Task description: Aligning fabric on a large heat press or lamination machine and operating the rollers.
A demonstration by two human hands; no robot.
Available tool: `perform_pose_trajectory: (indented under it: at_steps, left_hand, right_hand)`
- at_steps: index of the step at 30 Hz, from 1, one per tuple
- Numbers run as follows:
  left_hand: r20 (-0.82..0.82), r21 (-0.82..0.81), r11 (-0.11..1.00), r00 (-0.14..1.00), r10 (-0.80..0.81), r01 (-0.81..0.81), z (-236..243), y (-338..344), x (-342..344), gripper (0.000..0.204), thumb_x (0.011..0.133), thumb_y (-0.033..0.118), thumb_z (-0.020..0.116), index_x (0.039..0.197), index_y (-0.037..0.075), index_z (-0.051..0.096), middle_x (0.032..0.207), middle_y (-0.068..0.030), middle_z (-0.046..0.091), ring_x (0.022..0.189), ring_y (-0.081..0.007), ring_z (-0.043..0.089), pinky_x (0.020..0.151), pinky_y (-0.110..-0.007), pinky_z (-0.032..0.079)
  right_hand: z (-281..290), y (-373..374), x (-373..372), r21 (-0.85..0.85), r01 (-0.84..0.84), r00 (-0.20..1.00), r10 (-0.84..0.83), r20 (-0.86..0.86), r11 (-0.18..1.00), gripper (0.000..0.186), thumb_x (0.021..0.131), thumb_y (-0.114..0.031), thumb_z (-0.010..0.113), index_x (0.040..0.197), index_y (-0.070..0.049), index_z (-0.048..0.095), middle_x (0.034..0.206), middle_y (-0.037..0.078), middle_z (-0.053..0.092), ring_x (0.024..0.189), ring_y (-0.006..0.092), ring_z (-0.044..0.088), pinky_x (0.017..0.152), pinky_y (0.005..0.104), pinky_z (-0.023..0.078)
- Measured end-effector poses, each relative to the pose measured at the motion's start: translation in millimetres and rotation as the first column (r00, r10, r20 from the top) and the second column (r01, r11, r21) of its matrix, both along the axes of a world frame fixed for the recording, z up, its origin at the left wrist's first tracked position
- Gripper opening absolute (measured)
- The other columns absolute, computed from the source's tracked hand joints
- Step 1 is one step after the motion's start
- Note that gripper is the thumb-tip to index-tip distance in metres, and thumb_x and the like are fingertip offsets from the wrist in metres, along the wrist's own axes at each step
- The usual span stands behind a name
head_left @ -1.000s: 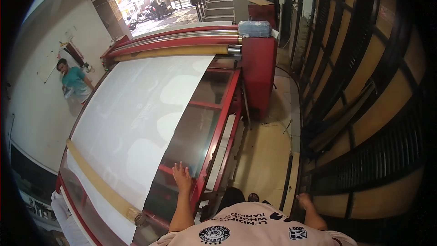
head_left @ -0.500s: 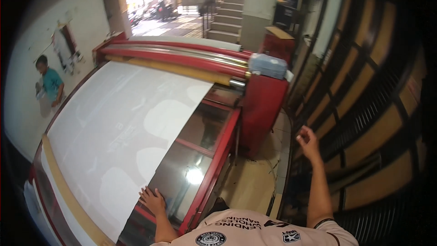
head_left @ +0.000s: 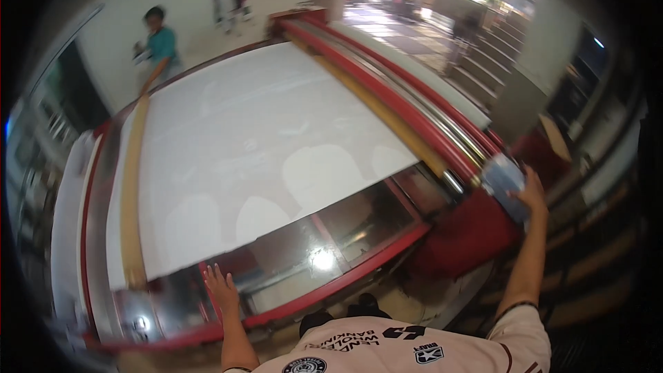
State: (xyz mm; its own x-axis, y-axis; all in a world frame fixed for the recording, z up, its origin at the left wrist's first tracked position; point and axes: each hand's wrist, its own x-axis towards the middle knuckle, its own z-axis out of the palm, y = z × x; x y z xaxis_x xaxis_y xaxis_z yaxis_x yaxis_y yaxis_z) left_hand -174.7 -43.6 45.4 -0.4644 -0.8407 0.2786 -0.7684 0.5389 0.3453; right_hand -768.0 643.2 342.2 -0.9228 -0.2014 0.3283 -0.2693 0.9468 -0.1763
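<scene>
A wide white sheet (head_left: pixel 228 131) with pale grey shapes covers most of a red-framed table whose top has dark glossy panels (head_left: pixel 359 224). My left hand (head_left: pixel 222 288) has its fingers spread over the panels, close to the sheet's near edge; whether it touches is unclear. On the right, my right hand (head_left: pixel 532 193) is at the side of a grey-blue box (head_left: pixel 504 183) on a red cabinet, fingers apart and seemingly against it. A long tan tube (head_left: pixel 133 186) lies across the sheet's left end. The sheet's far right edge meets a yellowish roller (head_left: pixel 380 114).
Red and silver rollers (head_left: pixel 414 107) run along the table's right end. Across the table, a person in a teal shirt (head_left: pixel 164 43) reaches toward the tube's far end. White material (head_left: pixel 65 214) hangs at the left end. Stairs (head_left: pixel 490 62) rise behind the rollers.
My view has turned left. My right hand has gone from free air to the grey-blue box. My left hand has its fingers more raised. The other person's arm now reaches to the tube.
</scene>
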Motion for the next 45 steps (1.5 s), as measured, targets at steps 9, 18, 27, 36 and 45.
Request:
perform_pose_trajectory:
  at_steps: [9, 18, 27, 36, 45]
  left_hand:
    - [0.001, 0.157, 0.913, 0.925, 0.380, -0.376, -18, 199, 151, 0.053, 0.101, 0.017, 0.056, 0.152, 0.009, 0.045, 0.160, -0.0232, 0.034, 0.150, -0.0439, 0.027, 0.122, -0.055, 0.023]
    - [0.083, 0.152, 0.469, 0.484, 0.871, -0.870, -70, 354, 384, 0.046, 0.100, 0.016, 0.056, 0.143, 0.001, 0.051, 0.147, -0.0333, 0.045, 0.139, -0.0497, 0.038, 0.118, -0.053, 0.032]
    - [0.203, 0.691, 0.337, 0.619, 0.758, -0.639, -121, 381, 449, 0.048, 0.098, 0.027, 0.060, 0.140, 0.004, 0.058, 0.143, -0.0241, 0.056, 0.133, -0.0402, 0.053, 0.114, -0.044, 0.040]
    - [-0.090, 0.657, 0.581, 0.715, 0.693, -0.481, -65, 243, 528, 0.055, 0.100, 0.036, 0.060, 0.145, 0.006, 0.055, 0.147, -0.0225, 0.054, 0.137, -0.0361, 0.051, 0.114, -0.041, 0.041]
    - [0.114, 0.700, 0.284, 0.495, 0.862, -0.655, -100, 315, 618, 0.054, 0.096, 0.041, 0.064, 0.134, 0.002, 0.063, 0.111, -0.0255, 0.072, 0.107, -0.0363, 0.071, 0.096, -0.040, 0.052]
  right_hand:
    - [-9, -1, -30, -0.115, -0.058, 0.979, 0.079, 0.185, 0.992, 0.098, 0.044, -0.009, 0.094, 0.134, -0.004, 0.056, 0.128, 0.020, 0.066, 0.122, 0.0381, 0.062, 0.103, 0.0451, 0.048]
    - [-3, -75, 112, 0.151, 0.087, 0.985, -0.062, -0.163, 0.985, 0.101, 0.052, -0.015, 0.092, 0.143, -0.014, 0.049, 0.141, 0.013, 0.058, 0.133, 0.0383, 0.052, 0.105, 0.0563, 0.043]
    - [-50, -267, 358, -0.162, -0.333, 0.899, 0.365, 0.241, 0.929, 0.098, 0.048, -0.013, 0.096, 0.136, -0.009, 0.055, 0.136, 0.015, 0.062, 0.128, 0.0369, 0.058, 0.106, 0.0478, 0.046]
    - [-103, -462, 550, -0.057, -0.862, 0.467, 0.834, 0.295, 0.503, 0.095, 0.051, -0.031, 0.095, 0.134, -0.009, 0.055, 0.130, 0.014, 0.061, 0.125, 0.0362, 0.053, 0.107, 0.0492, 0.041]
    - [-150, -655, 682, -0.103, -0.966, 0.200, 0.935, 0.293, 0.239, 0.095, 0.050, -0.034, 0.096, 0.133, -0.013, 0.056, 0.121, 0.013, 0.062, 0.120, 0.0341, 0.055, 0.102, 0.0475, 0.041]
